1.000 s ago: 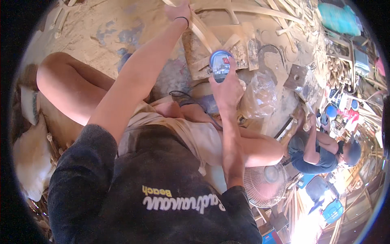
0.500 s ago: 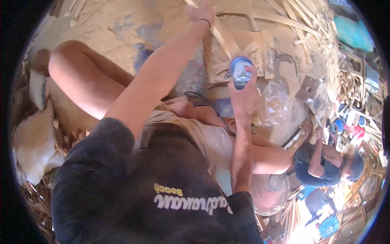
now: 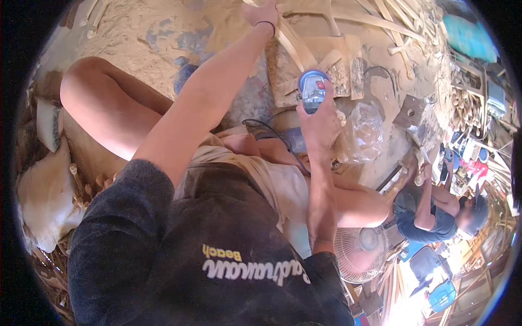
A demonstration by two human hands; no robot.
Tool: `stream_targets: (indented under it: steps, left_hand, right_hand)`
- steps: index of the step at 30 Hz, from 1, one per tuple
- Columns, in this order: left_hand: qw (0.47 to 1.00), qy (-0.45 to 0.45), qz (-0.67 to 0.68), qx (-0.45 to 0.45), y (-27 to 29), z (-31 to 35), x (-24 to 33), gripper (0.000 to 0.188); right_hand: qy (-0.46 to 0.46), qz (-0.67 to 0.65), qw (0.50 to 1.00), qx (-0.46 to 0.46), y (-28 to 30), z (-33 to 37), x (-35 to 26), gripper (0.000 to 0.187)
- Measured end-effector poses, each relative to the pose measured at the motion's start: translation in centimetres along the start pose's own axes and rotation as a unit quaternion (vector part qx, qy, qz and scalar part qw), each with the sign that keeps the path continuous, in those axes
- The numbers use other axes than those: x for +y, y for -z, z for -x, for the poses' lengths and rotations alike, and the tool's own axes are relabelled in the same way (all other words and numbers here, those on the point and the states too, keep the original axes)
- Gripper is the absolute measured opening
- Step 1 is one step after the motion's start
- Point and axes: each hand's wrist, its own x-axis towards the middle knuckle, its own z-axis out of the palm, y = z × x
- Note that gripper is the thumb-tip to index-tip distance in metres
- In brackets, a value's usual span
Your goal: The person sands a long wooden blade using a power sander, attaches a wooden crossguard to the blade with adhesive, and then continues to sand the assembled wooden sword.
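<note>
My right hand is wrapped round a power sander with a blue round rim and a grey body. The sander sits at the near end of a pale wooden strip, seemingly touching it; its contact face is hidden. Out at the far edge of the view, my left hand grips the strip's other end, partly cut off by the frame. Under the strip lies a worn wooden board with smaller wood pieces on it.
A black cord runs by my lap. Right of the sander lies a clear plastic bag. A fan stands by my right knee. Another person sits at the right. Wooden strips lie at the far right on the dusty floor.
The sander and my right hand have shifted slightly left and away from me, and the sander has turned a little. My left hand has moved slightly left with the strip.
</note>
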Motion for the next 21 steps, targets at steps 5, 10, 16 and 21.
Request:
stream_targets:
  steps: [5, 10, 16, 21]
  left_hand:
    - [0.999, -0.016, 0.051, -0.008, 0.2, 0.1, 0.0, 0.05]
    - [0.999, -0.032, 0.021, 0.0, 0.0, -0.3, -0.8, 0.05]
    - [0.998, -0.023, -0.047, 0.027, -0.1, -0.9, -1.0, 0.055]
    - [0.998, 0.038, 0.038, -0.031, 0.6, 1.1, 1.0, 0.056]
  right_hand:
    - [-0.013, 0.013, 1.0, -0.013, -0.1, -0.1, 0.0, 0.089]
    - [-0.007, 0.004, 1.0, -0.007, -0.1, 0.1, -0.2, 0.088]
    - [-0.004, -0.007, 1.0, 0.002, -0.1, 0.3, -0.9, 0.087]
    - [0.001, 0.009, 1.0, 0.015, -0.6, 0.2, -0.1, 0.087]
